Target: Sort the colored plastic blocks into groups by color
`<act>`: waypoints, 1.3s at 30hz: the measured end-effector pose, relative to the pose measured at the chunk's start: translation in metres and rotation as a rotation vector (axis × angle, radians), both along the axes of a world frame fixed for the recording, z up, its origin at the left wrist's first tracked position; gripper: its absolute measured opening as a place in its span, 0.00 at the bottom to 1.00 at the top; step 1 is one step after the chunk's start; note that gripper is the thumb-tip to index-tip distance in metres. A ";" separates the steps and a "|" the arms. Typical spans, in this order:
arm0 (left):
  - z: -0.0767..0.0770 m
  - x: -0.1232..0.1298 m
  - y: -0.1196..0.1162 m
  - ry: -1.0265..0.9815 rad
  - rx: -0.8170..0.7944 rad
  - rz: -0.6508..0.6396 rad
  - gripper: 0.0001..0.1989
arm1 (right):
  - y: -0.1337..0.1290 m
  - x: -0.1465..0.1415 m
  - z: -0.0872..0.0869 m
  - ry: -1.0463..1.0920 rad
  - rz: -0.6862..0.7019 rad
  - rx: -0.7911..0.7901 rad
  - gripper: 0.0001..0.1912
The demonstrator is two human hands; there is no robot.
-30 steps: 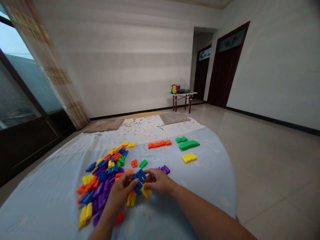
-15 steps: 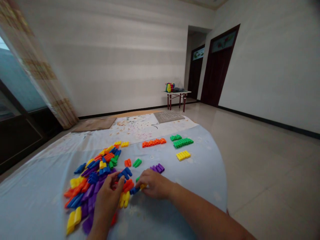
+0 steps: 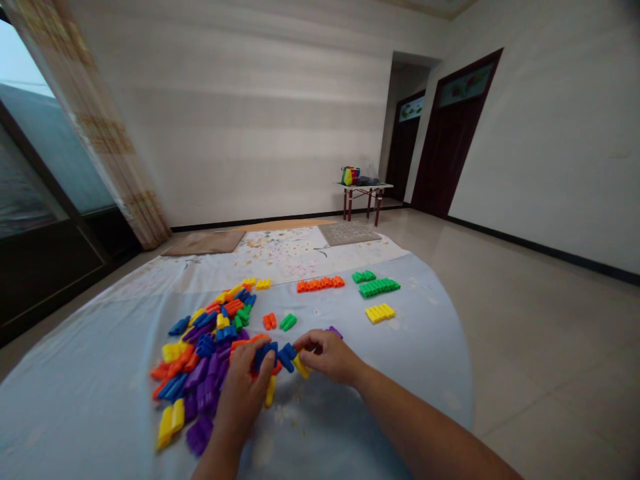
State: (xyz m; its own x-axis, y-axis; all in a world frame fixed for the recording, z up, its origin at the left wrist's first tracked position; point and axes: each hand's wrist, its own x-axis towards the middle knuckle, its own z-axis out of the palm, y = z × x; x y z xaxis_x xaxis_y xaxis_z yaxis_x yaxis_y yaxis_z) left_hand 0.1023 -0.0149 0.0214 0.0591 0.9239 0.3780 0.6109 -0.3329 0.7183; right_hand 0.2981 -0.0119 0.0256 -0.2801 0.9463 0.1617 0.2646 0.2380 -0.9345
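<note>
My left hand (image 3: 249, 380) is closed on a blue block (image 3: 265, 355) at the right edge of a mixed pile. Just to its right, my right hand (image 3: 327, 357) has its fingers closed on another blue block (image 3: 287, 357), with a yellow block (image 3: 301, 365) under the fingertips. The two blue blocks are close together; whether they touch is unclear. Purple blocks (image 3: 205, 387) and other colours lie left of my left hand. A small orange piece (image 3: 269, 321) and a green piece (image 3: 288, 322) rest beyond my hands. A purple row (image 3: 336, 331) is mostly hidden behind my right hand.
On the cloth-covered table (image 3: 425, 360) lie an orange row (image 3: 321, 285), green rows (image 3: 380, 287) and a yellow row (image 3: 380, 313). Two mats (image 3: 205, 243) lie at its far side. A small table (image 3: 367, 187) with a colourful bag stands by the wall.
My right hand has lifted the blue and yellow blocks off the cloth beside my left hand's blue block. The view has turned slightly left.
</note>
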 end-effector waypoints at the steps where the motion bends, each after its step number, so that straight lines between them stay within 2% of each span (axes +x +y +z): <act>1: 0.002 -0.001 -0.001 0.058 0.054 0.067 0.22 | 0.001 -0.001 -0.002 0.015 -0.014 -0.009 0.13; 3: 0.006 -0.001 -0.003 0.183 0.158 0.184 0.22 | 0.002 -0.002 -0.006 0.036 -0.035 -0.019 0.13; 5: 0.006 0.000 -0.004 0.248 0.208 0.203 0.22 | 0.002 -0.003 -0.007 0.036 -0.039 -0.016 0.13; 9: -0.003 0.004 -0.001 0.232 0.177 0.025 0.19 | -0.001 -0.007 -0.004 -0.007 -0.016 0.074 0.13; 11: -0.006 0.004 0.000 0.171 0.168 -0.016 0.18 | -0.002 -0.007 -0.003 -0.034 0.006 0.132 0.14; 13: -0.003 0.000 0.001 0.059 0.154 0.075 0.20 | -0.003 -0.006 -0.003 -0.079 0.020 0.152 0.14; 15: 0.002 -0.005 0.001 -0.044 0.121 0.239 0.24 | -0.004 -0.003 -0.003 -0.143 0.042 0.133 0.15; 17: 0.006 -0.009 -0.001 -0.090 0.083 0.312 0.26 | -0.004 0.002 -0.004 -0.198 0.083 0.106 0.15; 22: 0.002 -0.004 -0.006 -0.037 0.007 0.189 0.23 | -0.006 0.017 -0.001 -0.337 0.191 0.069 0.14; 24: -0.001 0.000 -0.010 0.003 -0.010 0.117 0.23 | -0.007 0.021 0.003 -0.423 0.135 0.135 0.15; 27: -0.002 0.006 -0.014 0.085 -0.094 -0.061 0.20 | -0.013 0.021 0.008 -0.528 0.003 0.248 0.15; 29: -0.001 0.007 -0.016 0.142 -0.162 -0.141 0.19 | -0.018 0.016 0.010 -0.624 0.013 0.252 0.19; 31: -0.001 0.007 -0.016 0.196 -0.180 -0.156 0.19 | -0.022 0.010 0.011 -0.751 0.093 0.244 0.23; 34: -0.003 0.008 -0.015 0.268 -0.148 -0.107 0.18 | -0.026 0.011 0.014 -0.867 0.216 0.298 0.20; 37: -0.008 0.012 -0.014 0.313 -0.120 -0.140 0.18 | -0.027 0.030 0.023 -0.856 0.177 0.376 0.18; 39: -0.010 0.016 -0.013 0.349 -0.107 -0.190 0.19 | -0.029 0.047 0.028 -0.850 0.141 0.363 0.18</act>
